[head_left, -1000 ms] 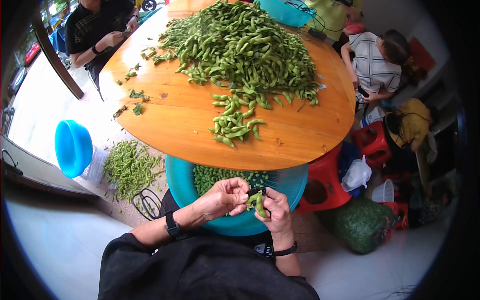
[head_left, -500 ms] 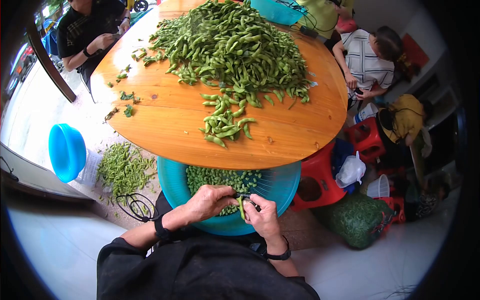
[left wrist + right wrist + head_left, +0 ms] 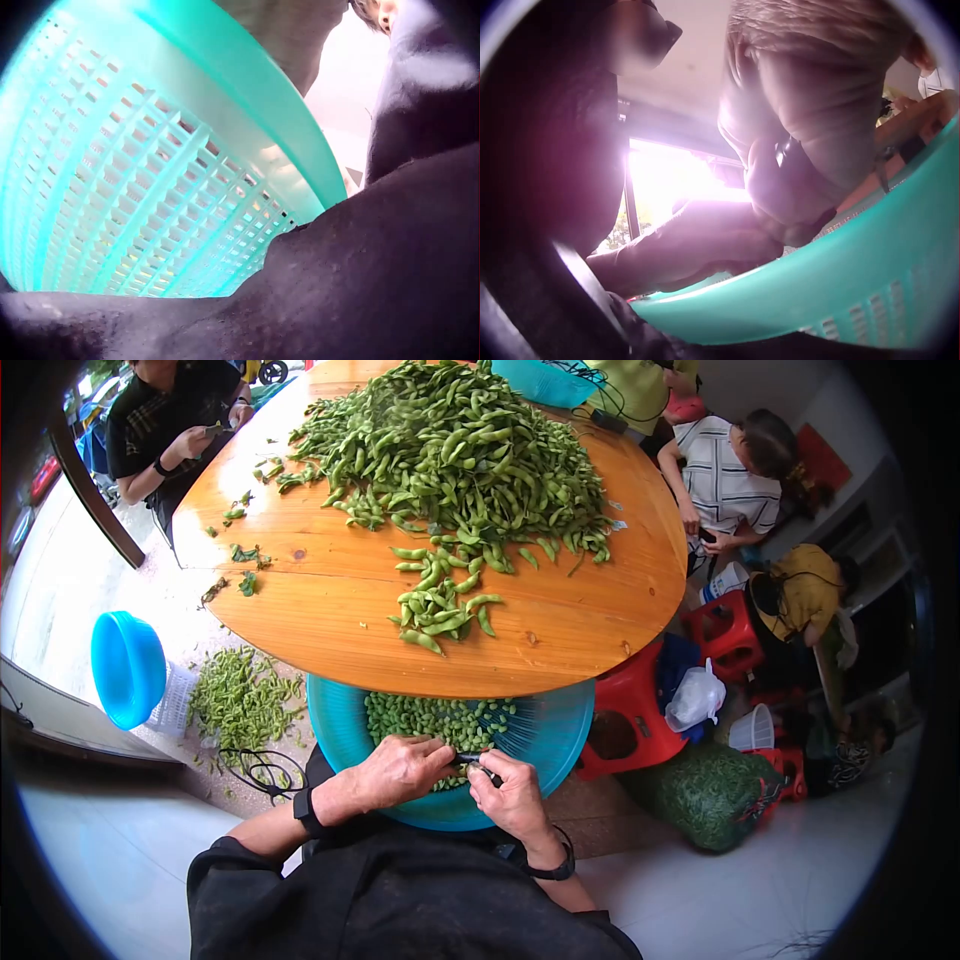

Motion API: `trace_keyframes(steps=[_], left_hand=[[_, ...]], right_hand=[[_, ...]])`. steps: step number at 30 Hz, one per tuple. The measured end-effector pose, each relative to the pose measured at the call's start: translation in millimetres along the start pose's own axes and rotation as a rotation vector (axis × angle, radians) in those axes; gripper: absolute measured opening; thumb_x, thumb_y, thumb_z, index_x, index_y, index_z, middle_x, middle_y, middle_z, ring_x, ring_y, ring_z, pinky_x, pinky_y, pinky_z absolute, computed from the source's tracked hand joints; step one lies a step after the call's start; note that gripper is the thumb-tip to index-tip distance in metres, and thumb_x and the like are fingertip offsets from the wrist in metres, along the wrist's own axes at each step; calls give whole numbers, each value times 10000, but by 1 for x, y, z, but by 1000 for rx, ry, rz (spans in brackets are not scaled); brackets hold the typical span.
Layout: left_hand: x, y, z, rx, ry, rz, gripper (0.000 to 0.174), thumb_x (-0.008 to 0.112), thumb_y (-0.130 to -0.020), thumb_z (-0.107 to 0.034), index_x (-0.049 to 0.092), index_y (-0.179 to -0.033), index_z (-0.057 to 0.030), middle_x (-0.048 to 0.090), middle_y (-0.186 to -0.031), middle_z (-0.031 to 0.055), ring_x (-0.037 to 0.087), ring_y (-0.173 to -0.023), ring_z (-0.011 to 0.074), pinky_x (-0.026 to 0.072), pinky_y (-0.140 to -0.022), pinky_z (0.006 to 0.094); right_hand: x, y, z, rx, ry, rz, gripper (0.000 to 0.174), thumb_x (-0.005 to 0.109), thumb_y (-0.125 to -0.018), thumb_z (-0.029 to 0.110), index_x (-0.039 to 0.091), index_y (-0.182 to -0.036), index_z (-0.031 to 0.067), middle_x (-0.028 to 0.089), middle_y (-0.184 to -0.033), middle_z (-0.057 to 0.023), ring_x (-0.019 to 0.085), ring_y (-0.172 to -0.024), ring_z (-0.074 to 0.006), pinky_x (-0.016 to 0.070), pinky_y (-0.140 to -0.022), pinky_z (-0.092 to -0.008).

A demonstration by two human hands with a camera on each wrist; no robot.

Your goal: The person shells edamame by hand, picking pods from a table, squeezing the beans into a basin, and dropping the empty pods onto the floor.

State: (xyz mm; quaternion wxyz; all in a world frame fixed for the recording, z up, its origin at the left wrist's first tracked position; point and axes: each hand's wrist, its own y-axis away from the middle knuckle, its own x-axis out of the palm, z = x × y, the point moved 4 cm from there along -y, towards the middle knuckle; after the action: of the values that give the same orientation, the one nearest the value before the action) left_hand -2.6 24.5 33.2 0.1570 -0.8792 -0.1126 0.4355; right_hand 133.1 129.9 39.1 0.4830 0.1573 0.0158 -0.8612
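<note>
My left hand point(image 3: 405, 768) and right hand point(image 3: 512, 797) meet over a turquoise basket point(image 3: 335, 715). A small dark object point(image 3: 467, 757) bridges their fingertips; its kind I cannot tell. Left fingertips pinch its near end while the right thumb and fingers grip the other. Shelled green beans point(image 3: 440, 720) lie below in the basket. From the right wrist, the right hand point(image 3: 802, 112) hangs knuckles-down above the basket rim point(image 3: 802, 281), with a shiny spot inside its curled fingers. Slotted basket wall point(image 3: 150, 187) and dark cloth fill the left wrist view, where the hand is out of sight.
A heap of edamame pods point(image 3: 450, 450) covers the back of the wooden table point(image 3: 330, 600), with a small group near its front edge. Pods point(image 3: 240, 700) litter the floor beside a blue basin point(image 3: 128, 670). Red stools point(image 3: 635, 710) and a green sack point(image 3: 700, 795) stand right. Other people sit around.
The hands have turned knuckles-up and drawn closer together. Green pods seen between the fingers earlier are no longer visible. The head view has shifted slightly, moving the table left in the picture.
</note>
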Motion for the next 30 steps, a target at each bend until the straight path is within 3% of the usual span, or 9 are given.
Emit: trace_keyframes(steps=[4,7,17,19,23,25,28,29,30], left_hand=[[3,4,0,-25,-6,32,214,697,-823,-164,534,-870,-34,568,-738,100,629,-657,312,506,-528,430],[-2,3,-7,-68,25,19,205,694,-807,-144,535,-878,-34,567,-736,100,629,-651,308,513,-529,428],[6,7,-4,36,-19,-17,180,670,-800,-89,512,-867,-36,567,-731,110,641,-661,314,513,-529,428],[4,7,-2,-73,100,91,127,639,-839,-65,520,-862,-26,569,-704,123,635,-639,331,504,-534,433],[3,4,-4,-169,293,57,112,600,-916,-91,542,-877,-4,594,-673,130,625,-582,303,501,-538,407],[5,3,-1,-505,644,88,189,518,-991,-145,560,-897,13,610,-639,109,600,-538,220,490,-526,356],[5,-1,2,-694,786,128,244,440,-1024,-171,550,-905,12,576,-622,64,587,-570,137,467,-529,319],[7,-2,4,-719,819,136,259,408,-1018,-169,540,-888,12,557,-624,54,547,-555,117,447,-528,291],[8,-2,7,-719,819,136,259,408,-1018,-169,540,-888,12,557,-624,54,547,-555,117,447,-528,291]], right_hand=[[2,0,5,-66,131,-21,91,609,-853,21,554,-824,-45,537,-727,-192,556,-631,-339,439,-579,-389],[3,1,5,-89,144,-11,110,609,-855,33,543,-810,-43,535,-731,-206,552,-644,-375,437,-581,-400],[1,2,13,-153,173,-29,111,609,-845,15,530,-802,-49,531,-726,-202,561,-653,-367,439,-586,-396],[1,3,11,-109,131,-26,103,613,-841,6,535,-804,-49,540,-732,-199,567,-659,-369,445,-591,-396],[5,2,11,-117,155,-39,93,614,-843,8,546,-811,-46,558,-742,-196,575,-664,-367,455,-595,-393],[7,1,11,-152,163,-148,66,613,-843,8,565,-832,-36,572,-753,-192,590,-681,-373,463,-595,-403],[13,-5,11,-314,303,-273,62,618,-833,5,571,-834,-36,586,-736,-167,601,-651,-354,463,-570,-392],[16,-4,14,-314,324,-278,57,609,-825,-9,578,-867,-33,593,-795,-188,587,-724,-415,476,-610,-425],[19,-5,14,-314,324,-278,57,609,-825,-9,578,-867,-33,593,-795,-188,587,-724,-415,476,-610,-425]])
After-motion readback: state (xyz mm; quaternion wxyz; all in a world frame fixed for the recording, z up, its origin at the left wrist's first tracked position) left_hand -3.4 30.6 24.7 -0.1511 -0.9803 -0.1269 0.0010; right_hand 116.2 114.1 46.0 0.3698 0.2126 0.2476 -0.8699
